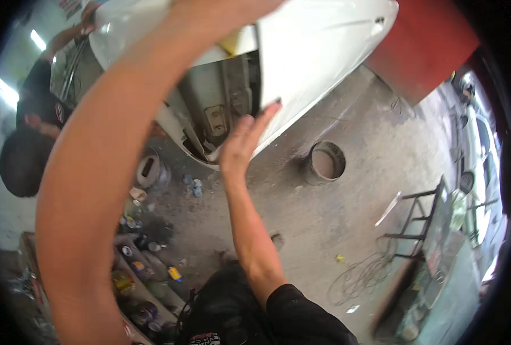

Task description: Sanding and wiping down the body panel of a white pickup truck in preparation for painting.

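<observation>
- Handling the white body panel (319, 52) looks like the step in hand; I judge it to be feeling or steadying the edge beside its recess (232, 80), though one moment cannot settle which.
- The panel spans the upper middle of the view, above the concrete floor (376, 149).
- The right hand (236, 150) lies by the recess's lower right border, fingers stretched out along the white surface and clenched on nothing visible.
- The left arm crosses the view to the top edge, where the left hand (247, 7) is mostly cut off; I cannot tell whether it grasps anything. Its contact with the small yellow thing (231, 43) is unclear.
- At the panel's left end, a co-worker (40, 86) reaches up to it.
- The next move probably calls for light, even pressure, keeping fingertips off the recess's border.
</observation>
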A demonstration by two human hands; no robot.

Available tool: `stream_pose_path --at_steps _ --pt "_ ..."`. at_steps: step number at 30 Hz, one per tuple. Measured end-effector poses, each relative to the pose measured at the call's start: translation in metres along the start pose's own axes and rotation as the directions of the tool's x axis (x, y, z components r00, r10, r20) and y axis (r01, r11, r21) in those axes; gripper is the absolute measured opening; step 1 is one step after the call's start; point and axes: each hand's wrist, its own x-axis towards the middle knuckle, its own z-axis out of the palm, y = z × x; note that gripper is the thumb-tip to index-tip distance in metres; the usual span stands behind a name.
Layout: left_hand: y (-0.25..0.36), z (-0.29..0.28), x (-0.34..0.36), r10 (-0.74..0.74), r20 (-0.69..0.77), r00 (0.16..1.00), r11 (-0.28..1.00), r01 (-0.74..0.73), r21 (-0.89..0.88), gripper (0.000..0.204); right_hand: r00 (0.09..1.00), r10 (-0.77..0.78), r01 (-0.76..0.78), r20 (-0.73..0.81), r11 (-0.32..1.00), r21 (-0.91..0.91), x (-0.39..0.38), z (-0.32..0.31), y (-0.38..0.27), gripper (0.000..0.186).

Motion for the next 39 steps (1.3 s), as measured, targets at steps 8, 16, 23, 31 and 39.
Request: stream_pose_path --at_steps 8,16,23,31,39 --pt "-0.027 0.020 -0.002 0.214 -0.264 0.940 0.977 -0.212 0.036 0.044 0.853 0.521 -0.505 -0.027 0.839 0.202 -0.041 -0.005 0.143 0.060" --pt "-0.042 0.014 0.001 0.221 -0.244 0.944 0.975 -0.210 0.070 0.047 0.985 0.165 -0.169 0.039 0.975 0.141 -0.031 -0.001 0.043 0.063" --pt "-0.038 0.017 0.000 0.196 -0.231 0.953 0.978 -0.175 0.110 0.046 0.865 0.494 -0.396 -0.091 0.781 0.483 -0.028 0.027 0.076 0.065" --pt "-0.051 0.010 0.007 0.219 -0.179 0.959 0.975 -0.209 0.070 0.046 0.715 0.699 -0.677 0.017 0.686 0.269 -0.041 -0.009 0.121 0.054" --pt "-0.060 0.006 0.004 0.209 -0.175 0.962 0.975 -0.191 0.115 0.047 0.972 0.229 -0.234 0.047 0.961 0.146 -0.041 0.003 0.034 0.053"
